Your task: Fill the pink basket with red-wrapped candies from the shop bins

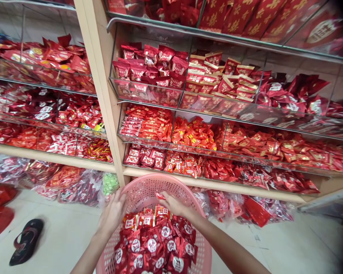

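A pink perforated plastic basket (201,207) stands in front of me, part filled with red candy packets (151,245) with white round labels. Farther back in it lie packets with gold edges (145,220). My left hand (113,211) is closed over the basket's left rim, its fingertips partly hidden. Over the far part of the basket, my right hand (174,205) pinches a small red candy packet (160,196) between thumb and fingers.
Clear-fronted shelves (148,91) filled with red packets rise beyond the basket, with a wooden upright (95,76) between two units. Plastic bags of packets (77,186) lie on the floor underneath. A black flip-flop (27,241) lies at the left.
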Demonstrator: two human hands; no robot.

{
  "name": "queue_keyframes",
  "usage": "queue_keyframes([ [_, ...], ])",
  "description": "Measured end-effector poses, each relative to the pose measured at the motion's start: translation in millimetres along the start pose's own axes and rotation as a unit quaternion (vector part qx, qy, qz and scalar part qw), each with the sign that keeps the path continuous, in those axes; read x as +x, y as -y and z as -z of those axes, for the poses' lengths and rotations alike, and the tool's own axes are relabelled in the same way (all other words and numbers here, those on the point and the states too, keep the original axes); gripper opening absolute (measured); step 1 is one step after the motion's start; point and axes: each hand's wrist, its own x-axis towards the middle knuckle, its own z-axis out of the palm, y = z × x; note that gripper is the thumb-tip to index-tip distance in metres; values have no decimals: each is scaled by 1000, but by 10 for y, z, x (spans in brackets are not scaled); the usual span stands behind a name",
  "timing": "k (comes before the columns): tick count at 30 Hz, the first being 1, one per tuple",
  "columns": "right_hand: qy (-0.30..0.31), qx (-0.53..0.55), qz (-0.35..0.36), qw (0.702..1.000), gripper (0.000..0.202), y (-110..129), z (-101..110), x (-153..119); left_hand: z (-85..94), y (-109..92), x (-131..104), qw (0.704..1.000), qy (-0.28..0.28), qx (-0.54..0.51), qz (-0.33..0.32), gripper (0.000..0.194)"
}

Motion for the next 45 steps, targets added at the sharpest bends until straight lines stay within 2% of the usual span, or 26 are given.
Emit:
queue_keyframes([
  [4, 7, 153, 36, 988, 29, 42, -106, -6, 11, -4, -6, 1000, -12, -12, -5, 28],
  [6, 13, 188, 46, 981, 29, 47, -136, -34, 19, -10, -7, 1000, -15, -14, -4, 28],
  [9, -1, 200, 53, 978, 29, 7, -86, -80, 35, -22, -6, 1000, -4, -4, 0, 29],
  [13, -41, 133, 52, 989, 28, -176, 170, -146, 47, -27, 1, 1000, 9, 2, 2, 30],
  [14, -29, 104, 49, 993, 27, -233, 248, -168, 45, -25, 2, 1000, 9, 4, 0, 30],
  [16, 35, 42, 35, 998, 27, -332, 391, -214, 37, -21, 6, 1000, 3, 9, -4, 30],
  [20, 161, -43, 2, 986, 27, -413, 545, -251, 27, -31, 15, 1000, -4, 12, -8, 31],
  [23, 206, -67, -12, 976, 27, -369, 546, -193, 28, -38, 21, 1000, 8, 14, -1, 33],
  [26, 217, -102, -28, 970, 19, -261, 483, -124, 20, -23, 23, 1000, 13, 15, 1, 33],
  [29, 175, -149, -38, 972, 14, -127, 378, -111, 7, 2, 20, 1000, 6, 23, -3, 31],
  [32, 120, -188, -45, 974, 25, -28, 262, -161, 3, 12, 18, 1000, -2, 19, -8, 30],
  [35, 104, -202, -53, 972, 35, 2, 186, -238, 2, 7, 21, 1000, -11, 8, -10, 29],
  [37, 102, -201, -55, 973, 34, -2, 197, -276, -5, 6, 24, 1000, -11, 7, -10, 30],
  [40, 70, -189, -37, 979, 29, -7, 372, -278, -28, 21, 24, 1000, -9, 6, -10, 31],
  [43, -34, -178, -25, 983, 29, -13, 733, -204, -57, 52, 16, 1000, -13, 9, -9, 31],
  [45, -117, -189, -45, 974, 29, -51, 1006, -122, -77, 72, 12, 1000, -15, 12, -10, 30],
])
